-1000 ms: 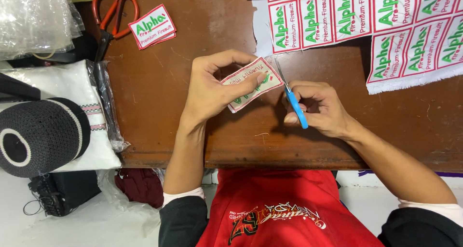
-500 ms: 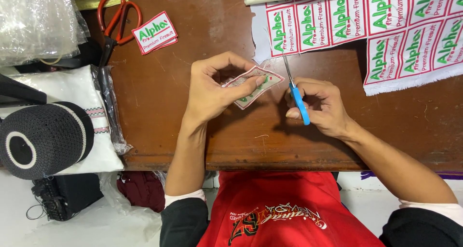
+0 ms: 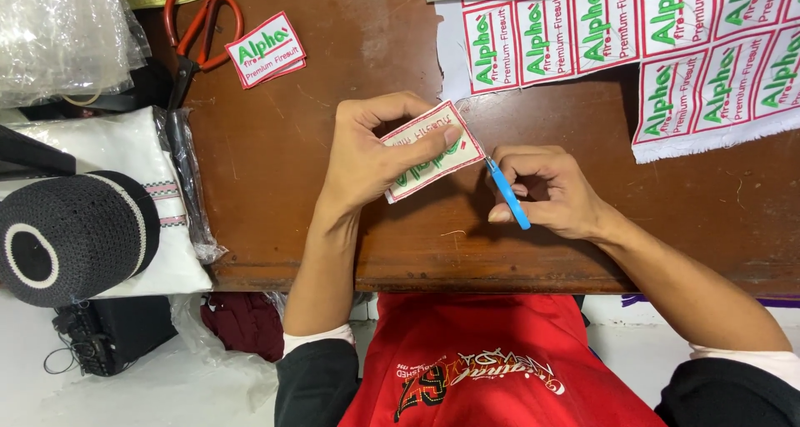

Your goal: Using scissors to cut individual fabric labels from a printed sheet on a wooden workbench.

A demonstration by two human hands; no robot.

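My left hand (image 3: 367,156) pinches a white embroidered patch (image 3: 433,152) with a red border and green lettering, held just above the brown wooden table (image 3: 275,210). My right hand (image 3: 550,189) grips a small blue-handled snipper (image 3: 507,194) whose tip meets the patch's right edge. Both hands are close together near the table's front edge.
A sheet of several uncut patches (image 3: 633,35) lies at the back right. One finished patch (image 3: 267,50) and red-handled scissors (image 3: 198,23) lie at the back left. A black knitted cap (image 3: 71,235) rests on white folded cloth (image 3: 108,144) at the left, beside clear plastic bags (image 3: 58,27).
The patch has been turned in my left hand, and the snipper has shifted along its right edge. Both hands stay in the same place.
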